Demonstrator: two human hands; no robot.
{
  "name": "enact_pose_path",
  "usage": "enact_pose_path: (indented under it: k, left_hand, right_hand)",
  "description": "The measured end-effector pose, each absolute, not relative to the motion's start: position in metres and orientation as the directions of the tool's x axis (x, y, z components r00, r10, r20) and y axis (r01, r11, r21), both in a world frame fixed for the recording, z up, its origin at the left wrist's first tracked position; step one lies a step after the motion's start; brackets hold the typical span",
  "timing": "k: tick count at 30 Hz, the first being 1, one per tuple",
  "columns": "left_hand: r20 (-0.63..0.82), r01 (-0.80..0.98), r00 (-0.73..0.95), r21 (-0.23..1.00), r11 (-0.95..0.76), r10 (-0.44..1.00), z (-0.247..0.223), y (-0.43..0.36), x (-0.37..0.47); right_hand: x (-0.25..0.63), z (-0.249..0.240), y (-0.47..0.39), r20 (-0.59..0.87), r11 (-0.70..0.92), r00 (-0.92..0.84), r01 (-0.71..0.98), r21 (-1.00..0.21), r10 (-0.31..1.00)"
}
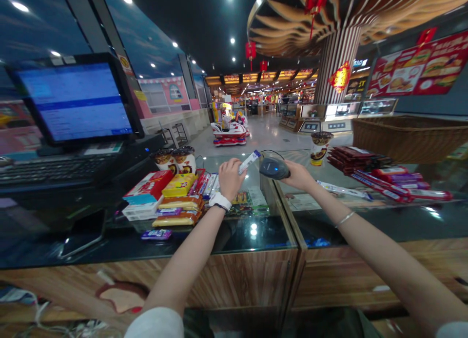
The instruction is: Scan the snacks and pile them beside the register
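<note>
My left hand (231, 178) is closed around a slim white and blue candy packet (250, 161), held up over the glass counter. Just to its right, my right hand (298, 175) grips a dark barcode scanner (274, 168), which has a small blue light on top. The scanner's head points toward the packet; a small gap lies between them. Left of my left hand are piled snacks: a yellow box (179, 185), a red box (149, 186) and orange-brown packets (179, 217). A similar white and blue packet (345, 189) rests on the counter beneath my right forearm.
A monitor (75, 101) and keyboard (47, 168) stand at the left, with a dark tablet-like device (83, 233) in front. Two lidded cups (184, 161) sit behind the pile. At right are dark red packets (356, 158), another cup (320, 148) and a wicker basket (409, 137).
</note>
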State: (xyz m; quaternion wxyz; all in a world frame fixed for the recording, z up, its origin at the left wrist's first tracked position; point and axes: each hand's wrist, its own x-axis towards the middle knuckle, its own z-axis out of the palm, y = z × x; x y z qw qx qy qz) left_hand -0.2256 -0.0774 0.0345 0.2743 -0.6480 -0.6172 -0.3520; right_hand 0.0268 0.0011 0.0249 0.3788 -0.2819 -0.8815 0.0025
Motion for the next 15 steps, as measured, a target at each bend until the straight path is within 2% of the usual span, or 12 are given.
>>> enact_pose_path:
  k: [15]
  left_hand:
    - [0.794, 0.993, -0.05, 0.103, -0.053, 0.606, 0.0296, -0.0737, -0.226]
  right_hand:
    - [0.0221, 0.0273, -0.0051, 0.662, 0.817, -0.532, 0.532, -0.224, 0.528]
